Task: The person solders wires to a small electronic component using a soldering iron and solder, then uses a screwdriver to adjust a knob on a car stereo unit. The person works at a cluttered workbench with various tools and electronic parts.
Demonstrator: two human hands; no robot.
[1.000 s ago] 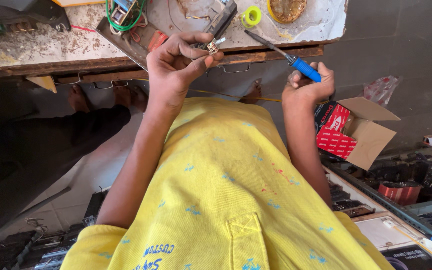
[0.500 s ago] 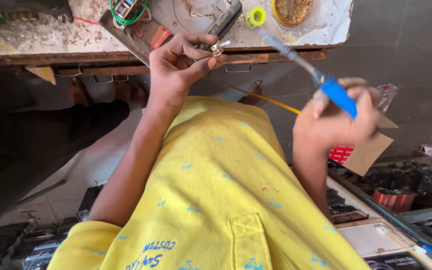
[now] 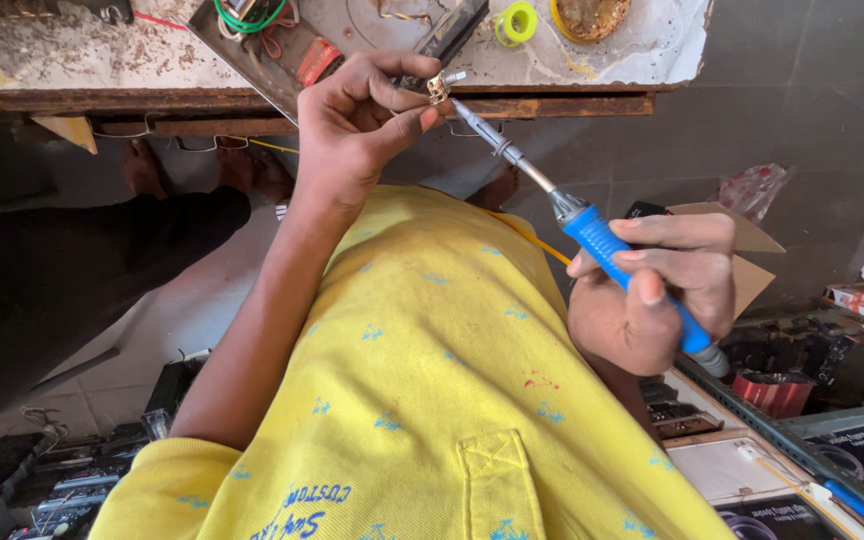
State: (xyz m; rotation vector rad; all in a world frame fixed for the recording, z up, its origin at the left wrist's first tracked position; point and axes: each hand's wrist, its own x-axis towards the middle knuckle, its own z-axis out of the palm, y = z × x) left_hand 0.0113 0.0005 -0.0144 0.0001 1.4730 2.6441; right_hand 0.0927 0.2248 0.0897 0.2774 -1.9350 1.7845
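Observation:
My left hand is raised in front of the workbench edge and pinches a small metal part between thumb and fingertips. My right hand grips the blue handle of a soldering iron lower right, over my yellow shirt. The iron's metal shaft slants up to the left and its tip touches the small part. An orange cord runs from behind the iron across my shirt.
A worn workbench spans the top, carrying green wires, a yellow-green tape roll and a round tin. An open cardboard box and a red container sit at the right. Electronic parts lie at bottom left.
My right hand swung the soldering iron away from the bench toward the right, then turned it so the tip now meets the part in my left hand, which stayed almost still.

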